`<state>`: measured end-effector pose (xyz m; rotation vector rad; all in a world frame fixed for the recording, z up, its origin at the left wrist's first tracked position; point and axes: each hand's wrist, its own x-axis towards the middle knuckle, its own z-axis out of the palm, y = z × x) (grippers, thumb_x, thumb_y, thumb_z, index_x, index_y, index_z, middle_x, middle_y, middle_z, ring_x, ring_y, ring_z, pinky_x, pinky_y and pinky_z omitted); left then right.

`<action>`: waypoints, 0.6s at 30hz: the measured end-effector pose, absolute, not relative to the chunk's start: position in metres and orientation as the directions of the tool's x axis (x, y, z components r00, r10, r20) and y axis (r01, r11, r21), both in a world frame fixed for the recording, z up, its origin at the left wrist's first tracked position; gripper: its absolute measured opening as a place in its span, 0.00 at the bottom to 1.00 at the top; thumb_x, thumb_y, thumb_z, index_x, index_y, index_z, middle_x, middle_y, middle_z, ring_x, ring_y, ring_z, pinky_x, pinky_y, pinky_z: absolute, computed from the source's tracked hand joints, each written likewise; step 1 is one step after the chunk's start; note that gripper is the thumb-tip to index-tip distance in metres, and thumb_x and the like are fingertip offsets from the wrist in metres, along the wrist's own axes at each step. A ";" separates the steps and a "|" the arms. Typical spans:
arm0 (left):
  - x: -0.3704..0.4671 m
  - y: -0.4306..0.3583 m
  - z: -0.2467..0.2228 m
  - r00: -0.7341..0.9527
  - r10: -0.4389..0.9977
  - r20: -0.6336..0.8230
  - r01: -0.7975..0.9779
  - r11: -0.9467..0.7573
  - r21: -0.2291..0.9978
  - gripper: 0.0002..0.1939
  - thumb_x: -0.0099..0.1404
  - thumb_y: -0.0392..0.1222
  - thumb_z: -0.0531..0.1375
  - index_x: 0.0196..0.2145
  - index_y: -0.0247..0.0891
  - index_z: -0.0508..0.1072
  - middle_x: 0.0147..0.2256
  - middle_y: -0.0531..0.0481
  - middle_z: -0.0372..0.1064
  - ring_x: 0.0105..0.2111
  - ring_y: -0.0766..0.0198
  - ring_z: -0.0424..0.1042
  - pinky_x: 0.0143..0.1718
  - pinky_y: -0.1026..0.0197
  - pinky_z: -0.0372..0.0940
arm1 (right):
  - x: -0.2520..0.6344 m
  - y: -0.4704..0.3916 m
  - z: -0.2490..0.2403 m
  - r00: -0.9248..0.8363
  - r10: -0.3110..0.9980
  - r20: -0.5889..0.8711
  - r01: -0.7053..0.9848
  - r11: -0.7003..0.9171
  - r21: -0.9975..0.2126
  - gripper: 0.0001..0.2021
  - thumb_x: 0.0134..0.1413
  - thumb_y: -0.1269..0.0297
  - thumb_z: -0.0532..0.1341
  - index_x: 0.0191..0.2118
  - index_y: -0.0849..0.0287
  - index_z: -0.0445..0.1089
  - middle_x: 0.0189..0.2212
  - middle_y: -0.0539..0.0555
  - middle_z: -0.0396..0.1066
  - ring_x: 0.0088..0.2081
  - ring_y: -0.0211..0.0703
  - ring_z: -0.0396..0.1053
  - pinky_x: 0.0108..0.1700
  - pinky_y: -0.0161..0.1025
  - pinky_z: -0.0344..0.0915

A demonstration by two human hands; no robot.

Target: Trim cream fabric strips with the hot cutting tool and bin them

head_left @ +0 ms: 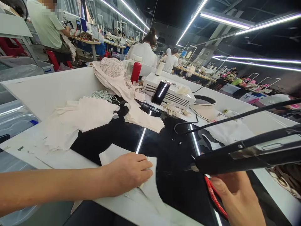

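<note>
My left hand (133,171) rests, fingers curled and closed, on a white cut piece (151,183) at the near edge of the table. The piece has curved sides, and a small beige edge shows beneath my fingers. At the right, my right hand (241,199) is open and cupped beside red-handled scissors (216,199) on the black surface. Its thumb is close to the handles, but I cannot tell whether it touches them. A black bar (235,157) hides its fingertips and part of the scissors.
Pale fabric pieces (94,113) are piled at the left. More cut fabric (143,117) lies mid-table, behind it a phone (161,93), a white vented box (169,91) and a red bottle (135,72). A black cable (185,123) crosses the right side. People sit beyond.
</note>
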<state>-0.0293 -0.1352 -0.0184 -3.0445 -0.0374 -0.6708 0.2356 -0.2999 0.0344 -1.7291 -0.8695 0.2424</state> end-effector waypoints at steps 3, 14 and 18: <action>-0.023 -0.136 -0.017 0.898 -0.016 0.439 -0.003 -1.000 -0.031 0.08 0.72 0.27 0.61 0.44 0.37 0.75 0.46 0.43 0.79 0.47 0.57 0.76 0.47 0.58 0.72 | 0.229 -0.278 0.051 0.669 0.584 0.460 0.473 0.142 -0.869 0.33 0.45 0.46 0.78 0.56 0.50 0.73 0.56 0.60 0.80 0.56 0.66 0.79 0.57 0.64 0.78; -0.012 -0.138 -0.021 0.885 -0.036 0.465 0.021 -0.993 -0.118 0.04 0.78 0.37 0.63 0.47 0.36 0.78 0.49 0.43 0.80 0.49 0.59 0.77 0.46 0.60 0.71 | 0.195 -0.211 0.066 0.631 0.472 0.616 0.322 0.563 -0.761 0.28 0.49 0.59 0.77 0.56 0.50 0.72 0.31 0.46 0.77 0.27 0.41 0.73 0.28 0.40 0.75; -0.013 -0.142 -0.030 0.854 -0.027 0.519 0.044 -0.991 -0.123 0.08 0.81 0.40 0.61 0.48 0.34 0.79 0.48 0.43 0.80 0.48 0.59 0.78 0.46 0.59 0.73 | 0.181 -0.198 0.057 0.616 0.482 0.622 0.235 0.642 -0.730 0.24 0.55 0.57 0.76 0.55 0.52 0.71 0.29 0.45 0.74 0.24 0.39 0.71 0.24 0.37 0.73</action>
